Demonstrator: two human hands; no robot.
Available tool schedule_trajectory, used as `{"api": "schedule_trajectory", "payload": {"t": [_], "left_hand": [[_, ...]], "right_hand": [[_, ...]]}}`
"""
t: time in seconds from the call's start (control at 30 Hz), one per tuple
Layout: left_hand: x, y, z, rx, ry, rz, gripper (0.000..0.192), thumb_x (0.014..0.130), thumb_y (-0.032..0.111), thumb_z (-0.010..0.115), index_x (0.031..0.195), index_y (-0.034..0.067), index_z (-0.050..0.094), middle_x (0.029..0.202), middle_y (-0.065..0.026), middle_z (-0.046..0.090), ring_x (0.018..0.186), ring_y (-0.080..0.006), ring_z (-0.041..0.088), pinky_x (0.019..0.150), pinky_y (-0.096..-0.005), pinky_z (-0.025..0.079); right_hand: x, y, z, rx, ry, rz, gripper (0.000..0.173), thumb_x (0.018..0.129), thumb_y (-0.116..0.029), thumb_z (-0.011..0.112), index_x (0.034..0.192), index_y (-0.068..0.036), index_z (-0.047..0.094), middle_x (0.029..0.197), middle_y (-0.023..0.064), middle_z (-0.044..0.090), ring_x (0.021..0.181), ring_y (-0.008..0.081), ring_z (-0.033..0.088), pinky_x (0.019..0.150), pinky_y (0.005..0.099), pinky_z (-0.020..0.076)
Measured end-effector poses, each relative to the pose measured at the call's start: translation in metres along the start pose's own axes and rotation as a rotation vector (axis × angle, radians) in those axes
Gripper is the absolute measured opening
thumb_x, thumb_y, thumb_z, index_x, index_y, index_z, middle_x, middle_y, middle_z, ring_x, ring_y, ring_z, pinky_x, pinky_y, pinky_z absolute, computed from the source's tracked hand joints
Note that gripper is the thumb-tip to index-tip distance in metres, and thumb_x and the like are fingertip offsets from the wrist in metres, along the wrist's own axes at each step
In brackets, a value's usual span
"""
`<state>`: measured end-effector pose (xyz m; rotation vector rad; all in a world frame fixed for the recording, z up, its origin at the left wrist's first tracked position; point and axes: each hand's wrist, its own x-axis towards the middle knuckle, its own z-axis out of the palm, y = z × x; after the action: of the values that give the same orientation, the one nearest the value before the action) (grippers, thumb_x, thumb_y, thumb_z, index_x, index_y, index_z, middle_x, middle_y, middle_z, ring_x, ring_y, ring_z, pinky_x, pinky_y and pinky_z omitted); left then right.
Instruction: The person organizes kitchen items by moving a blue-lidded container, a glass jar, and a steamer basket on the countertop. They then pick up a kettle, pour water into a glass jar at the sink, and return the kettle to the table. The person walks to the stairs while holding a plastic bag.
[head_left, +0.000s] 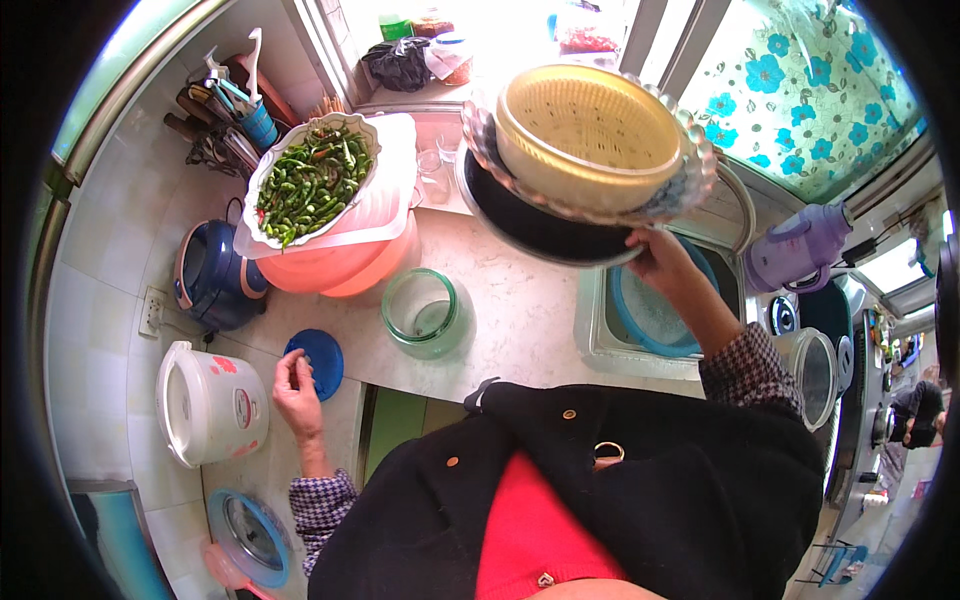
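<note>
My right hand (664, 262) grips the rim of a round dark-bottomed pan (540, 217). In that pan sits a scalloped clear bowl (694, 176), and a yellow plastic colander (592, 135) rests on top of it. The stack is at the back of the counter, by the sink's left side. My left hand (296, 386), fingers curled, overlaps the left edge of a blue round lid (326, 364); whether it grips the lid is unclear. Between my hands an uncovered green-tinted glass jar (420, 315) stands on the counter. Green chili peppers (315, 184) fill a white scalloped dish (367, 135) at left.
The dish rests on a pale tray (394, 172) over a pink basin (352, 270). A blue basin (622, 300) sits in the sink (600, 349). At left are a blue appliance (214, 277) and white lidded bucket (217, 409). A purple thermos (795, 247) stands right. Another person (919, 412) is far right.
</note>
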<state>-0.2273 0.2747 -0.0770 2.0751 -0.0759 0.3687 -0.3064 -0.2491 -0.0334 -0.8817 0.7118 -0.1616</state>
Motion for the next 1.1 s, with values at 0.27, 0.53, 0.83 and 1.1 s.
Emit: {"api": "schedule_trajectory", "payload": {"t": [0.27, 0.53, 0.83, 1.1], "left_hand": [[0.088, 0.121, -0.01, 0.126, -0.159, 0.456, 0.012, 0.089, 0.006, 0.057, 0.097, -0.001, 0.063, 0.079, -0.0043, 0.061, 0.067, -0.0084, 0.053, 0.062, -0.0228, 0.045], [0.157, 0.199, 0.135, 0.533, -0.743, 0.993, 0.014, 0.084, 0.01, 0.051, 0.094, 0.006, 0.061, 0.088, -0.0104, 0.062, 0.084, -0.0282, 0.062, 0.072, -0.0383, 0.051], [0.229, 0.204, 0.342, 1.027, -0.867, 1.063, 0.026, 0.081, 0.014, 0.052, 0.1, 0.003, 0.066, 0.101, -0.015, 0.064, 0.091, -0.029, 0.063, 0.074, -0.0427, 0.05], [0.269, 0.196, 0.453, 1.044, -0.732, 0.763, 0.035, 0.09, 0.021, 0.044, 0.122, 0.009, 0.053, 0.124, -0.0054, 0.055, 0.117, -0.0195, 0.048, 0.088, -0.0426, 0.041]], "right_hand": [[0.083, -0.057, 0.049, -0.036, -0.048, 0.054, 0.014, 0.072, 0.005, 0.053, 0.084, 0.009, 0.046, 0.085, 0.0197, 0.053, 0.076, 0.0385, 0.062, 0.062, 0.0331, 0.0608], [0.148, -0.092, 0.096, -0.113, -0.05, 0.062, 0.022, 0.075, -0.002, 0.054, 0.089, 0.014, 0.047, 0.093, 0.0305, 0.055, 0.088, 0.0445, 0.06, 0.055, 0.026, 0.0595], [0.209, -0.14, 0.132, -0.089, -0.077, 0.062, 0.025, 0.078, -0.003, 0.051, 0.095, 0.014, 0.044, 0.098, 0.0262, 0.054, 0.085, 0.0377, 0.063, 0.061, 0.031, 0.0611], [0.275, -0.171, 0.149, -0.141, -0.063, -0.035, 0.036, 0.08, -0.002, 0.048, 0.108, 0.018, 0.037, 0.102, 0.0332, 0.047, 0.09, 0.0435, 0.059, 0.057, 0.0264, 0.0608]]}}
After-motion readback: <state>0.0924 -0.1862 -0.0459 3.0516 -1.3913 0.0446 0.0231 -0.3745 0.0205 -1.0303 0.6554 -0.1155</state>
